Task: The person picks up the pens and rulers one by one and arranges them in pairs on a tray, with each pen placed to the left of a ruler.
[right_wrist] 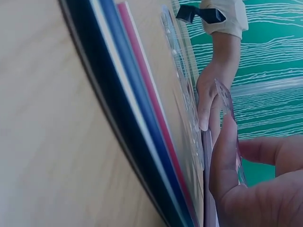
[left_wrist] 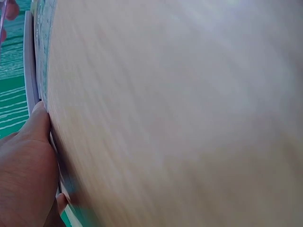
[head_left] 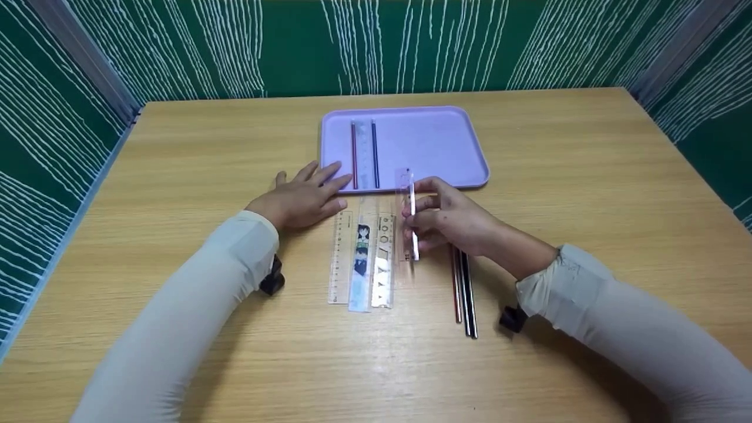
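My right hand (head_left: 455, 217) pinches a clear, pink-tinted ruler (head_left: 403, 182) between thumb and fingers, tilted on edge above the table just before the tray. The same ruler (right_wrist: 224, 97) shows between thumb and fingers in the right wrist view. With fingers spread, my left hand (head_left: 299, 202) rests at the front left corner of the purple tray (head_left: 423, 141). On the tray lie a red pencil (head_left: 354, 155), a clear ruler (head_left: 364, 153) and a dark pencil (head_left: 375, 155), side by side.
Between the hands, a plain clear ruler (head_left: 339, 258), a ruler with a cartoon figure (head_left: 361, 252) and a stencil ruler (head_left: 383, 264) lie on the table. Partly under the right hand lie a red pencil (head_left: 457, 294) and dark pencils (head_left: 469, 305). Green walls (head_left: 294, 53) stand around the table.
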The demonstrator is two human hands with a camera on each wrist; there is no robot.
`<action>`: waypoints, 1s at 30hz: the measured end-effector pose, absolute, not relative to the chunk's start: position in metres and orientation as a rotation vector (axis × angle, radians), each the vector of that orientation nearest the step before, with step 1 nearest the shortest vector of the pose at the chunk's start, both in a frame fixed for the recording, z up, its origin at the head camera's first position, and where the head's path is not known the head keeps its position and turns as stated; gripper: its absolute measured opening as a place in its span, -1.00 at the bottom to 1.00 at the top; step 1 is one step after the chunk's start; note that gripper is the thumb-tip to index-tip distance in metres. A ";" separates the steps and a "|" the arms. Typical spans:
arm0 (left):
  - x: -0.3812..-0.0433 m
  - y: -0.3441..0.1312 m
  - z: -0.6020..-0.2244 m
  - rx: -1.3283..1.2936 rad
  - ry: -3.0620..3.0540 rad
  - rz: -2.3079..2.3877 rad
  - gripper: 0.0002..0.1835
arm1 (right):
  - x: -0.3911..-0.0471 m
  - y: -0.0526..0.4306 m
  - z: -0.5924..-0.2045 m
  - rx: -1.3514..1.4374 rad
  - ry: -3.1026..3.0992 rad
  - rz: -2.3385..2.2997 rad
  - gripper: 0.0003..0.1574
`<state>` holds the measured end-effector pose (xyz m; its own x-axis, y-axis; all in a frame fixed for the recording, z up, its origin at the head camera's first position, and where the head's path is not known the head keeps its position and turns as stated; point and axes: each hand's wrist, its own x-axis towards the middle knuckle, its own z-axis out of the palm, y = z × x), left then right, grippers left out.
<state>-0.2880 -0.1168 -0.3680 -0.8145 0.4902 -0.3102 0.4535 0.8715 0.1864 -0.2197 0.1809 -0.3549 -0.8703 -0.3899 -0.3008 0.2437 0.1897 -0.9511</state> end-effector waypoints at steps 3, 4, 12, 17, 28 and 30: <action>-0.288 -0.117 -0.368 0.698 2.690 0.146 -0.32 | -0.225 0.180 -0.353 -0.125 1.994 -1.740 -0.20; -0.288 -0.117 -0.368 0.693 2.689 0.147 -0.32 | -0.227 0.180 -0.353 -0.121 1.996 -1.743 -0.20; -0.288 -0.117 -0.367 0.685 2.688 0.157 -0.32 | -0.245 0.174 -0.347 -0.092 2.011 -1.789 -0.22; -0.288 -0.117 -0.368 0.691 2.685 0.172 -0.32 | -0.255 0.170 -0.345 -0.091 2.021 -1.819 -0.26; -0.288 -0.118 -0.368 0.674 2.678 0.175 -0.32 | -0.282 0.163 -0.339 -0.019 2.097 -1.806 -0.19; -0.287 -0.118 -0.368 0.670 2.673 0.174 -0.32 | -0.286 0.162 -0.338 -0.008 2.111 -1.795 -0.18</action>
<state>-0.2874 -0.1175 -0.3678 -0.8152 0.4762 -0.3298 0.4295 0.8789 0.2073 -0.2861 0.1623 -0.3383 -0.9321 -0.2389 -0.2723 0.2303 0.1894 -0.9545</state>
